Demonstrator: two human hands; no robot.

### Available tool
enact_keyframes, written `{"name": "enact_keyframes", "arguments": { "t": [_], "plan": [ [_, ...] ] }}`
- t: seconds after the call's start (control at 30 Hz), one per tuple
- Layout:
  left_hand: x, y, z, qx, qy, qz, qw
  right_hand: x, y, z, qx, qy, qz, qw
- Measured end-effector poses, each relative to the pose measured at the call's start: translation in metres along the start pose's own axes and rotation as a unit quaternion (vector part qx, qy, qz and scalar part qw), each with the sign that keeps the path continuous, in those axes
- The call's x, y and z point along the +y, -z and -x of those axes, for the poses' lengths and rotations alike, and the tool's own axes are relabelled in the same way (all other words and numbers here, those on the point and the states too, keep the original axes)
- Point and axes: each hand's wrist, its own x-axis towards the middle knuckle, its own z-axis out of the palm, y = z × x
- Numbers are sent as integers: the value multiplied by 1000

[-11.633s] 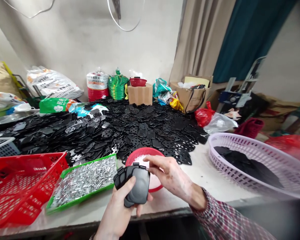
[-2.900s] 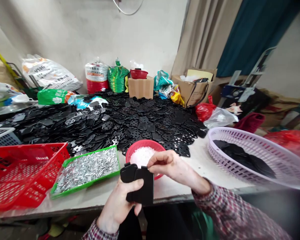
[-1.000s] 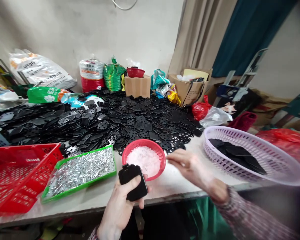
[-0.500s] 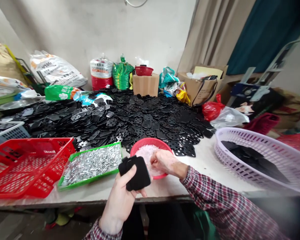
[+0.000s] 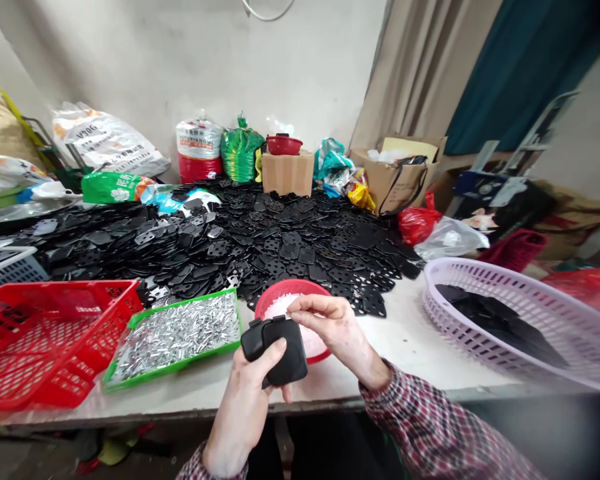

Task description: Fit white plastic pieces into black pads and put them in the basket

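Matte black rounded plastic plate [image 5: 275, 350], slightly tilted, in the left hand [image 5: 243, 417]

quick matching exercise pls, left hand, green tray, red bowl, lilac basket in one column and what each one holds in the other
Column 1
1. left hand
2. green tray
3. red bowl
4. lilac basket

Column 2
A. white granules
B. black flat pieces
C. black part
D. silver metal pieces

Right pairs: 1-C, 2-D, 3-A, 4-B
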Motion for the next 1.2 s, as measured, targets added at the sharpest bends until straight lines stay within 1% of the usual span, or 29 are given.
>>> {"name": "enact_keyframes", "arguments": {
  "t": [0.1,0.2,0.3,0.43,0.53,0.6,0.7,0.77,0.83,0.9,0.93,1.0,1.07,1.1,1.13,1.2],
  "plan": [
    [-2,0,0,8,-1,-22,1000,-2,-1,3,5,7,57,998],
    [-1,1,0,16,-20,-49,998,0,3,6,-17,58,140,988],
    [1,2,0,-11,-28,-74,997,4,8,8,-31,105,201,973],
    [4,4,-1,-43,1,-89,995,5,14,9,-40,130,246,960],
    [4,7,-2,-83,13,-91,992,0,16,11,-70,149,296,941],
    [3,9,-3,-87,23,-101,991,-5,16,12,-92,143,313,934],
    [2,13,-3,-87,45,-101,990,-12,15,12,-110,102,281,948],
    [3,16,-3,-115,57,-93,987,-16,17,10,-124,63,220,966],
    [6,18,-1,-160,85,-74,981,-18,21,8,-182,12,129,975],
    [9,19,0,-203,122,-38,971,-21,26,7,-259,-31,53,964],
    [10,19,1,-218,138,-18,966,-22,29,6,-292,-39,38,955],
    [10,17,3,-248,156,13,956,-25,34,5,-328,-29,50,943],
    [9,15,5,-273,170,29,946,-28,37,4,-340,-6,74,937],
    [8,14,6,-276,178,35,944,-29,37,4,-343,1,84,936],
    [6,13,7,-270,188,40,944,-29,36,4,-343,7,90,935],
    [3,12,8,-237,202,47,949,-29,34,3,-338,11,101,936]
  ]
}}
